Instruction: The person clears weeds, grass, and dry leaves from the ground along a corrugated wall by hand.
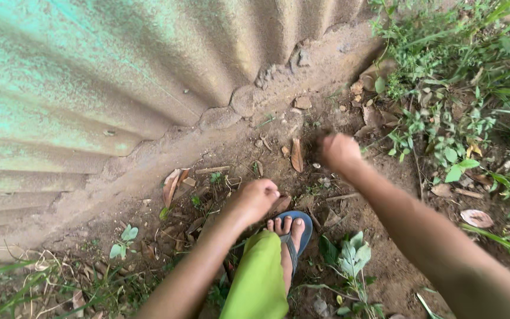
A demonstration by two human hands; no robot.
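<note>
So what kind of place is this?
Probably outdoors, on bare ground beside a wall: a green corrugated sheet, dirt strewn with dry leaves, and weeds growing nearby.

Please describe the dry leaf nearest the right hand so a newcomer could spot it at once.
Start at the corrugated metal sheet and drop to the bare soil at its base. Just left of the right hand lies a dry leaf: narrow, brown, lying lengthwise, and flatter than the curled leaf farther left.
</note>
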